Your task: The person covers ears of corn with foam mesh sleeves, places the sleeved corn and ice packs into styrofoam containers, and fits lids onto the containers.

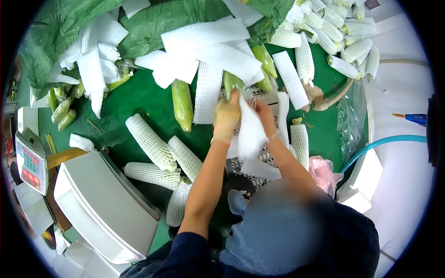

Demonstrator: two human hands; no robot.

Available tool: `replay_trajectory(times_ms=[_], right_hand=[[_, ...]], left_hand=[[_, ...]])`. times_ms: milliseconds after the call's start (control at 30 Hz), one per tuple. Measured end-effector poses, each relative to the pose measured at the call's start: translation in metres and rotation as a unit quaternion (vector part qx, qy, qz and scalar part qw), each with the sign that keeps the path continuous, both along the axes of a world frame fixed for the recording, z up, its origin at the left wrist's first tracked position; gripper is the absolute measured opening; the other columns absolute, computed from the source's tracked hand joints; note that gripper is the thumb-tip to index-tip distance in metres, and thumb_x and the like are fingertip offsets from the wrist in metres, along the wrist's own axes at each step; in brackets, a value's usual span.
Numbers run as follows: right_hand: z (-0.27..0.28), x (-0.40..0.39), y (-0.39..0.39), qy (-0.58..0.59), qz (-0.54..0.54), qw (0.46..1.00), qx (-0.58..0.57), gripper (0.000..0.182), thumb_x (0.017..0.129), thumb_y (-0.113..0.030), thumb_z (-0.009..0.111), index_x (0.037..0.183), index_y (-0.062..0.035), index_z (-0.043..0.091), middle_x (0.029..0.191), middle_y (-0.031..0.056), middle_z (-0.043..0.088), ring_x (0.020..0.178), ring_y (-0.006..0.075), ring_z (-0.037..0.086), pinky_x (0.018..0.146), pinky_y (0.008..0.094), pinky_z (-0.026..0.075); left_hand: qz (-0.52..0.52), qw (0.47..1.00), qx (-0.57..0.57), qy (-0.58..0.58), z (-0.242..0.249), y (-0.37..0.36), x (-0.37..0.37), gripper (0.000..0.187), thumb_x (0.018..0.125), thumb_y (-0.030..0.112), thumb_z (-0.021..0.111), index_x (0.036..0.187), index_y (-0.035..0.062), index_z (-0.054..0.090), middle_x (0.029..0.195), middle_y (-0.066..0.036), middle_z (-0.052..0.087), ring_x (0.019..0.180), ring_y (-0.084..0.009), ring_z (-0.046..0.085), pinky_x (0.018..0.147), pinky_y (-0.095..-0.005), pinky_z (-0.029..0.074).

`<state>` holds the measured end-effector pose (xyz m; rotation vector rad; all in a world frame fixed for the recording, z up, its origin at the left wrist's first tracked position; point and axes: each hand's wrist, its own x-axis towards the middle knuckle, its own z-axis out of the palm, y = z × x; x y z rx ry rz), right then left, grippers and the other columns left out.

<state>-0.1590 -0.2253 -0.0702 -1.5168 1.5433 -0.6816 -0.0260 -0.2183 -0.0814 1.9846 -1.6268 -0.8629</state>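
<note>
My left hand (226, 119), in a pale yellowish glove, closes at the lower end of a long green vegetable (232, 82) that looks wrapped in clear film. My right hand (265, 118) is closed at the edge of a white foam net sleeve (251, 132), which hangs between both hands. Motion blurs the fingertips. Beneath the hands lies a perforated metal surface (234, 165), partly covered by sleeves. Another film-wrapped green vegetable (181, 105) rests left of my left hand. Loose white sleeves (206, 37) are heaped just beyond the hands.
Several sleeved vegetables (149, 141) lie left of my forearms on the green surface (118, 104). A larger pile of sleeved ones (343, 34) is at the far right. A white box (104, 208) and a digital scale (32, 162) stand left. A teal hose (384, 141) curves in from the right.
</note>
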Motion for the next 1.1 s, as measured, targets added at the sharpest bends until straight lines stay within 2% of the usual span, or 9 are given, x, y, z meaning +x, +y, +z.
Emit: replay_trajectory(times_ms=[67, 267, 367, 500, 667, 767, 867, 967, 1100], right_hand=[[0.09, 0.019, 0.025, 0.02, 0.027, 0.999, -0.003, 0.032, 0.084, -0.027, 0.063, 0.079, 0.0045, 0.059, 0.059, 0.0155, 0.054, 0.049, 0.018, 0.047, 0.048, 0.0332, 0.037], [0.123, 0.044, 0.028, -0.081, 0.142, 0.982, 0.098, 0.031, 0.082, -0.027, 0.065, 0.091, 0.0032, 0.066, 0.067, 0.0029, 0.061, 0.06, 0.0065, 0.051, 0.053, 0.0237, 0.04], [0.071, 0.067, 0.011, -0.199, 0.056, 0.961, 0.185, 0.03, 0.081, -0.026, 0.065, 0.087, 0.0036, 0.067, 0.07, 0.0037, 0.064, 0.063, 0.0084, 0.056, 0.055, 0.0236, 0.043], [-0.011, 0.07, 0.025, -0.15, -0.041, 0.979, 0.131, 0.023, 0.077, -0.017, 0.059, 0.071, 0.0049, 0.064, 0.058, 0.0078, 0.06, 0.052, 0.0136, 0.053, 0.051, 0.029, 0.042], [0.015, 0.062, 0.069, -0.395, -0.207, 0.809, 0.384, 0.03, 0.076, -0.017, 0.064, 0.101, -0.001, 0.061, 0.109, 0.0098, 0.062, 0.101, 0.0184, 0.058, 0.079, 0.0357, 0.048], [0.047, 0.045, 0.083, -0.167, 0.217, 0.961, 0.034, 0.027, 0.076, -0.012, 0.06, 0.101, -0.0025, 0.059, 0.104, 0.0127, 0.06, 0.098, 0.0259, 0.058, 0.081, 0.0389, 0.047], [0.102, 0.057, 0.046, 0.235, 0.435, 0.869, 0.026, 0.033, 0.074, -0.009, 0.059, 0.106, -0.0026, 0.057, 0.1, 0.0152, 0.056, 0.095, 0.0314, 0.055, 0.083, 0.04, 0.045], [0.115, 0.122, -0.019, 0.191, 0.313, 0.861, -0.353, 0.043, 0.073, -0.015, 0.063, 0.113, -0.0034, 0.054, 0.103, 0.0146, 0.054, 0.093, 0.0325, 0.055, 0.077, 0.0412, 0.044], [0.074, 0.197, -0.055, 0.167, 0.384, 0.795, -0.439, 0.043, 0.081, -0.023, 0.063, 0.117, -0.0058, 0.048, 0.107, 0.0156, 0.055, 0.094, 0.0314, 0.056, 0.077, 0.0436, 0.043]], left_hand=[[0.026, 0.973, 0.002, 0.228, 0.051, 0.049, 0.009, 0.034, 0.09, 0.018, 0.051, 0.122, 0.006, 0.046, 0.096, -0.022, 0.062, 0.081, -0.0355, 0.064, 0.071, -0.0402, 0.052], [0.299, 0.546, 0.059, 0.781, 0.051, 0.131, 0.016, 0.032, 0.09, 0.015, 0.053, 0.12, 0.0072, 0.047, 0.1, -0.008, 0.062, 0.09, -0.0158, 0.061, 0.074, -0.0299, 0.05], [0.34, 0.791, 0.0, 0.509, -0.003, 0.123, 0.046, 0.015, 0.088, 0.01, 0.057, 0.102, 0.0055, 0.055, 0.081, -0.004, 0.062, 0.072, -0.0126, 0.06, 0.06, -0.0249, 0.046], [0.405, 0.69, -0.071, 0.595, -0.033, 0.078, 0.051, 0.014, 0.088, 0.015, 0.059, 0.085, 0.0014, 0.059, 0.074, -0.001, 0.056, 0.068, -0.0098, 0.051, 0.055, -0.0229, 0.041], [0.176, 0.873, -0.106, 0.442, 0.029, 0.082, 0.051, 0.033, 0.092, 0.015, 0.048, 0.119, -0.0028, 0.05, 0.113, -0.011, 0.055, 0.105, -0.0164, 0.05, 0.084, -0.0283, 0.041], [0.027, 0.861, 0.006, 0.508, 0.106, 0.103, 0.071, 0.048, 0.085, 0.017, 0.053, 0.127, -0.005, 0.045, 0.118, -0.013, 0.055, 0.108, -0.0178, 0.05, 0.092, -0.0302, 0.041], [0.104, 0.798, 0.139, 0.577, 0.11, 0.141, 0.092, 0.059, 0.072, 0.012, 0.057, 0.125, -0.0083, 0.042, 0.105, -0.009, 0.059, 0.092, -0.0178, 0.056, 0.085, -0.0306, 0.045], [0.334, 0.574, 0.021, 0.747, 0.093, 0.182, 0.096, 0.059, 0.067, 0.009, 0.055, 0.123, -0.0062, 0.044, 0.098, -0.011, 0.058, 0.082, -0.0211, 0.058, 0.072, -0.0332, 0.049], [0.396, 0.815, 0.043, 0.421, 0.086, 0.199, 0.122, 0.066, 0.069, 0.025, 0.067, 0.123, -0.0054, 0.044, 0.101, -0.016, 0.06, 0.086, -0.0242, 0.058, 0.076, -0.0354, 0.05]])
